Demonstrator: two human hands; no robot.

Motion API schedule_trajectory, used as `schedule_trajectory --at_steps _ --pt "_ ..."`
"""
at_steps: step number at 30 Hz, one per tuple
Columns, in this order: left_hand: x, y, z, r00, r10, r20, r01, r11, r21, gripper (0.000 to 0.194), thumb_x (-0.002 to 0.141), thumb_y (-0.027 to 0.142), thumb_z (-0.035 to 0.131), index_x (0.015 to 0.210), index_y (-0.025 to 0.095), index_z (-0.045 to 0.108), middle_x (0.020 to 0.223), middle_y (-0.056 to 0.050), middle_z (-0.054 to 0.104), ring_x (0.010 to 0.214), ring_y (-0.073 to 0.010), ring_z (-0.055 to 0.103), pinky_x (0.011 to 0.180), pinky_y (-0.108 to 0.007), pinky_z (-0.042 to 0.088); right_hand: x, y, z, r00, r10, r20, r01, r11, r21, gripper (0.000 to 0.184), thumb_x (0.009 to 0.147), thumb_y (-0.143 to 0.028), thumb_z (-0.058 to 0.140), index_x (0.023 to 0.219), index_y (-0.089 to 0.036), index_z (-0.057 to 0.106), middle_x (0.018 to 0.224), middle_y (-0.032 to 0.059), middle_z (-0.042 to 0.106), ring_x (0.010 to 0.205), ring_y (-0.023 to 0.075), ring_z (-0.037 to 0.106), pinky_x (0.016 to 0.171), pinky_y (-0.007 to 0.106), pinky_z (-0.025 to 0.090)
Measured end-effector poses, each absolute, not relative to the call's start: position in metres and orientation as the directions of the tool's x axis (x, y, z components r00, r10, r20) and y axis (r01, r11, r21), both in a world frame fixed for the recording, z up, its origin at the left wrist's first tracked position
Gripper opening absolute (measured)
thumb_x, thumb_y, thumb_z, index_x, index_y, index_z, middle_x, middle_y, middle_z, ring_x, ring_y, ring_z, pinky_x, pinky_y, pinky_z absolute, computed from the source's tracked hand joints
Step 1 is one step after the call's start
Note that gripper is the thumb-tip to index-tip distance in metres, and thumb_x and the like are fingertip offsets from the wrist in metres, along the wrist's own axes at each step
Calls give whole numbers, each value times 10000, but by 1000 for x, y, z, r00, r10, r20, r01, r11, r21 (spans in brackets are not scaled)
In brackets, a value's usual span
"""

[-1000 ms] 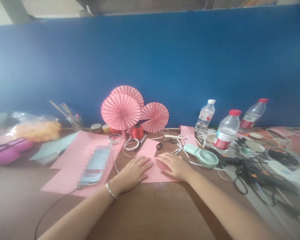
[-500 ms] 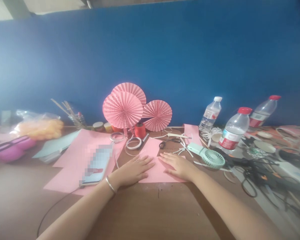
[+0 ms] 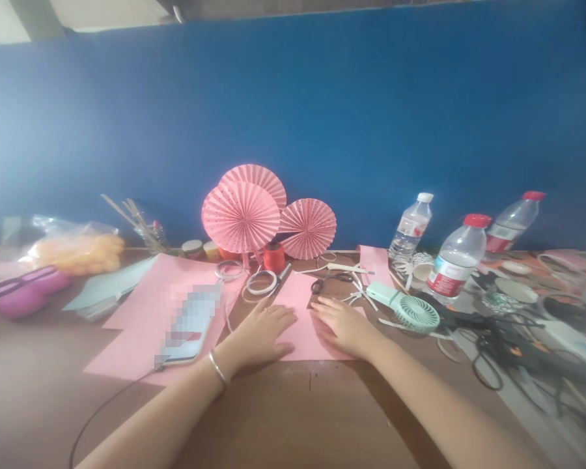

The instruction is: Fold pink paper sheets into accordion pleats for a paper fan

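Both hands were flat on the pink sheet (image 3: 297, 329), palms down, nothing gripped! The left hand (image 3: 258, 332) lay with its fingers spread and stretched out, pressing the sheet's left part, a thin bangle (image 3: 218, 369) on the wrist. The right hand (image 3: 344, 324) lay the same way, fingers open and straight, on the right part, its fingertips pointing toward the left hand's; the two were just apart. So each grip was wide open, touching only paper. Both forearms came in low from the near edge, angling toward each other over the brown table (image 3: 293, 417).

The sheet sat in the middle of the table, near the front. Just left of it lay a larger pink sheet (image 3: 141, 306) with a phone (image 3: 188, 326) on top. Behind stood three pink paper fans (image 3: 241, 218) against the blue wall (image 3: 322, 111), a red spool (image 3: 274, 257) just in front of them, and scissors (image 3: 325, 282) just beyond the right fingertips. To the right lay a mint handheld fan (image 3: 410, 309), then three water bottles (image 3: 456, 257) and a tangle of cables (image 3: 508, 339)
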State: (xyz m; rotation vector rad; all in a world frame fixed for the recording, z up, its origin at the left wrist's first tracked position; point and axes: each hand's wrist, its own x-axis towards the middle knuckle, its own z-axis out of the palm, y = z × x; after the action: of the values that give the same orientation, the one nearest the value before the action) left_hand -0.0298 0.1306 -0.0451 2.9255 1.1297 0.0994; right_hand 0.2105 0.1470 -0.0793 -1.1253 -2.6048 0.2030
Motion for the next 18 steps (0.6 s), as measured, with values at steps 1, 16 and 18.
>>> schedule_trajectory --at_steps 1,16,18 --pt "-26 129 -46 736 672 79 674 -738 0 540 820 490 415 1306 271 326 1313 -40 421 1216 -234 337 1064 -430 59 205 146 -82 -639 725 258 693 688 -216 447 851 -283 385 1267 -131 440 1323 100 427 1253 248 306 1056 434 206" --pt "-29 133 -56 784 620 -42 621 -782 55 670 846 576 246 1386 245 29 1447 -63 158 1324 -191 118 1070 -398 8 195 141 -85 -668 719 190 629 683 -372 586 829 -301 407 1369 -158 230 1389 94 323 1247 200 329 1034 354 273" --pt "-29 133 -53 786 615 -59 618 -783 74 689 836 596 239 1386 248 14 1448 -68 144 1324 -205 114 1065 -416 -10 196 140 -83 -681 715 155 622 677 -392 645 817 -373 437 1380 -170 195 1412 80 276 1267 201 292 1047 353 244"
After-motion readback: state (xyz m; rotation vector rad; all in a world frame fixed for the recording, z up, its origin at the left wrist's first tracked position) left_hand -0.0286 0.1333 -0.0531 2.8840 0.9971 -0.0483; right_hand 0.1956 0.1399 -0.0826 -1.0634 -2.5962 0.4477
